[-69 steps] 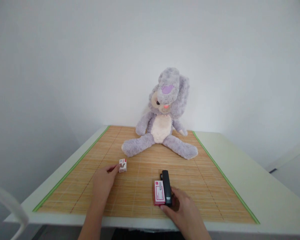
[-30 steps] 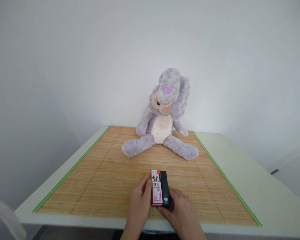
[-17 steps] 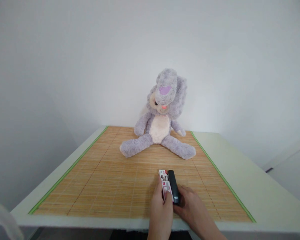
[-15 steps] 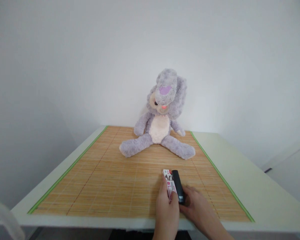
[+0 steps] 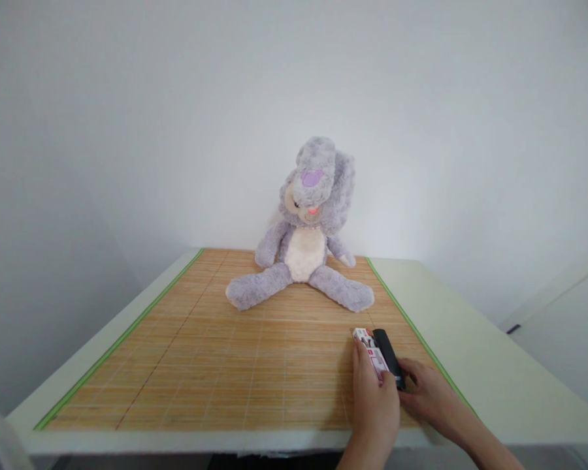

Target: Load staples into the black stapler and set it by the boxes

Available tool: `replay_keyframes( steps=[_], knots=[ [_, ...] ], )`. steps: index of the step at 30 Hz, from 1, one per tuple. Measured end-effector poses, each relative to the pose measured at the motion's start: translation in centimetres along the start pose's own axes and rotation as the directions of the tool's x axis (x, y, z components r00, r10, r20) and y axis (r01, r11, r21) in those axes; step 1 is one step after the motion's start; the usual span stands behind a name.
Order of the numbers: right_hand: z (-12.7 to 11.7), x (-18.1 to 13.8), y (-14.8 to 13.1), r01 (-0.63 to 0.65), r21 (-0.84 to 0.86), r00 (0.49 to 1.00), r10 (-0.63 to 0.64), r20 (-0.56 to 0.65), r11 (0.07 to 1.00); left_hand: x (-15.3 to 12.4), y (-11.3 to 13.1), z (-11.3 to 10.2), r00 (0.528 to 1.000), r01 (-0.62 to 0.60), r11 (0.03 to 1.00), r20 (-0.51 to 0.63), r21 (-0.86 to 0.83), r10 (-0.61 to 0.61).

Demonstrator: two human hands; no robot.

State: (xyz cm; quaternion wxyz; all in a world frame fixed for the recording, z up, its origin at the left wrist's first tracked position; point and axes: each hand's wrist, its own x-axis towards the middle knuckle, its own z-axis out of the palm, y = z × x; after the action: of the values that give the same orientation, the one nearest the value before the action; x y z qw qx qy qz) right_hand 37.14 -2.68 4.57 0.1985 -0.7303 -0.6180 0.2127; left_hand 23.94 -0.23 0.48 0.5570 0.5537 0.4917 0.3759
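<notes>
My left hand (image 5: 375,408) lies against the left side of a red and white box (image 5: 376,360) on the bamboo mat (image 5: 215,365), fingers curled along it. A small red and white box (image 5: 363,336) sits at the far end of the bigger one. My right hand (image 5: 428,395) presses on the right side of a black stapler (image 5: 388,356) that lies beside the boxes. Both hands squeeze the group together near the mat's right front part.
A grey and purple plush rabbit (image 5: 306,228) sits at the back of the mat against the white wall. The pale table (image 5: 494,365) shows bare to the right of the mat's green edge (image 5: 416,333). The table's front edge is close to my hands.
My left hand brought the small box from the left over to the bigger box and stapler. Both hands then slid the whole group to the right across the mat.
</notes>
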Motion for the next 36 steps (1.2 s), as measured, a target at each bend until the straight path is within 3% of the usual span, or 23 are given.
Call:
replay_keyframes(
  steps=[11,16,19,22,26,29,32,34,36],
  knots=[
    [0.6,1.3,3.3,0.054,-0.003,0.996,-0.054,0.076,0.999,0.5,0.3,0.8,1.000,-0.013,0.999,0.004,-0.053,0.013],
    [-0.3,0.7,4.3,0.059,0.066,0.998,-0.060,0.005,0.996,-1.5,1.0,-2.2,0.999,-0.043,0.998,0.024,-0.052,0.044],
    [-1.0,-0.7,2.9,0.036,0.245,0.995,-0.012,-0.096,0.969,-3.5,0.4,-4.5,0.999,-0.032,0.991,0.031,-0.128,0.036],
    [0.1,-2.0,-1.9,0.094,0.586,0.990,-0.012,-0.142,0.805,-5.1,-1.3,-5.3,0.994,0.044,0.925,0.105,-0.377,-0.004],
    [5.0,-2.3,-10.7,0.134,0.831,0.990,-0.045,-0.131,0.541,-6.1,-3.1,-6.1,0.992,0.076,0.781,0.127,-0.620,0.005],
    [9.1,-0.6,-14.8,0.108,0.946,0.994,-0.036,-0.101,0.304,-6.4,-3.2,-8.7,0.989,0.146,0.760,0.102,-0.633,-0.105],
    [11.9,2.1,-16.2,0.011,1.000,1.000,-0.027,-0.010,0.011,-6.3,-2.4,-12.3,0.984,0.178,0.811,0.101,-0.558,-0.146],
    [13.2,3.8,-16.5,0.004,0.999,1.000,-0.030,-0.005,-0.053,-6.2,-1.8,-14.3,0.983,0.181,0.847,0.107,-0.500,-0.148],
    [14.1,4.7,-17.0,0.022,1.000,0.999,-0.033,-0.023,-0.007,-5.9,-1.2,-15.7,0.981,0.192,0.873,0.099,-0.448,-0.165]
  ],
)
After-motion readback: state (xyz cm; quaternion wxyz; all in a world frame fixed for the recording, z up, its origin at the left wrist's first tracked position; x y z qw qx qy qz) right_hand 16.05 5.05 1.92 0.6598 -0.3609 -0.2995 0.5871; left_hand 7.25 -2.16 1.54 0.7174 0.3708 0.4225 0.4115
